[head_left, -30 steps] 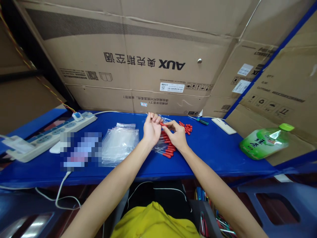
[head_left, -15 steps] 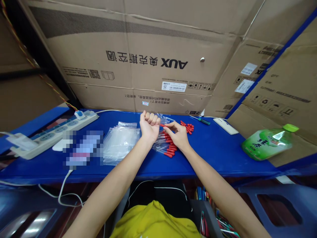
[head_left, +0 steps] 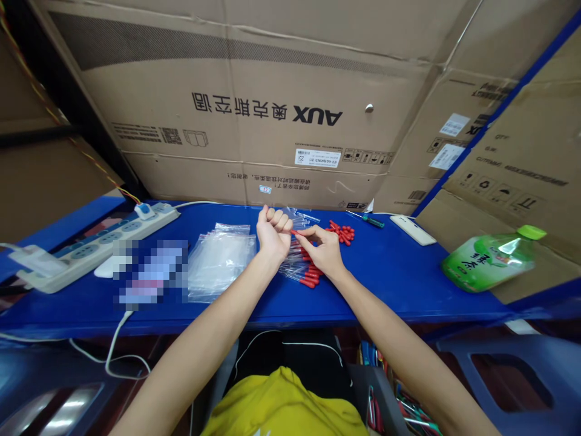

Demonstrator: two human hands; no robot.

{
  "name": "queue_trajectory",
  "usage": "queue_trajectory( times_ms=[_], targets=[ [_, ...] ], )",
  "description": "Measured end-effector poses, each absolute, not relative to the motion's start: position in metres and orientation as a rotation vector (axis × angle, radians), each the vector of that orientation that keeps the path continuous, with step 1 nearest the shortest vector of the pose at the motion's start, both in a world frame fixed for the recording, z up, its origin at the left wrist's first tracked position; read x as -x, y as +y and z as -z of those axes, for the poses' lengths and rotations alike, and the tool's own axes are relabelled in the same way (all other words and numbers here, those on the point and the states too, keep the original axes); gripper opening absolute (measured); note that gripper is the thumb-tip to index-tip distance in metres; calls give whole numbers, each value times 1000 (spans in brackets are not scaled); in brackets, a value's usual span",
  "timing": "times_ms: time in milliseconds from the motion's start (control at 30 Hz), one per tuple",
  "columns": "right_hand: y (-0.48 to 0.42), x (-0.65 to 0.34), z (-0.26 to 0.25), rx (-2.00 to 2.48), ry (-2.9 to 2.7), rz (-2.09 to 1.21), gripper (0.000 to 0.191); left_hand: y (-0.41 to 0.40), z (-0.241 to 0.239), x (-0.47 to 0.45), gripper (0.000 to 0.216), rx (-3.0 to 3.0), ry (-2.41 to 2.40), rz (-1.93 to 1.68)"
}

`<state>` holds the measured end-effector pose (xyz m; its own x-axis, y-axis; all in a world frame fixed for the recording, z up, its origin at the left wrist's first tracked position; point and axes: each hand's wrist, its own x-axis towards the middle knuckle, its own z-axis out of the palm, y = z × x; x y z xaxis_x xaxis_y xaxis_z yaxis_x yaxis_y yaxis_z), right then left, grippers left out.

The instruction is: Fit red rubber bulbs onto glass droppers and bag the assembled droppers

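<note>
Layout of the bench (head_left: 390, 284), head view. A wall of cartons (head_left: 254, 121) stood behind it. At the middle, the left hand (head_left: 272, 233) and right hand (head_left: 323, 249) met above a row of capped tubes (head_left: 305, 274) lying on the bench. A stack of bags (head_left: 220, 261) lay left of the hands, and a power strip (head_left: 97, 245) lay farther left. Loose caps (head_left: 342, 232) lay behind and right of the right hand, then a screwdriver (head_left: 372, 221), a phone (head_left: 412, 230) and, far right, a bottle (head_left: 492, 257) on its side.
</note>
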<state>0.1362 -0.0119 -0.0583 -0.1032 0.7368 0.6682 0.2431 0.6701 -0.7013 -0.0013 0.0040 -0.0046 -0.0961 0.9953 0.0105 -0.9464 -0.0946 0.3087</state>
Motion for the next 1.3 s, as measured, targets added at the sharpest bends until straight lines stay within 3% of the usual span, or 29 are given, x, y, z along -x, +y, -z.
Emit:
queue_trajectory(
  times_ms=[533,800,1100,1300],
  targets=[
    [-13,-139,56,715,-1788,-244,13,5,10,-2,48,-216,230,-1616],
    [-10,-142,48,856,-1769,-362,19,10,8,2,47,-325,286,-1649],
    [17,-174,52,1030,-1630,-428,24,30,13,36,19,-356,449,-1888],
    [16,-171,53,1031,-1675,-431,23,37,21,34,17,-575,767,-1809]
  ],
)
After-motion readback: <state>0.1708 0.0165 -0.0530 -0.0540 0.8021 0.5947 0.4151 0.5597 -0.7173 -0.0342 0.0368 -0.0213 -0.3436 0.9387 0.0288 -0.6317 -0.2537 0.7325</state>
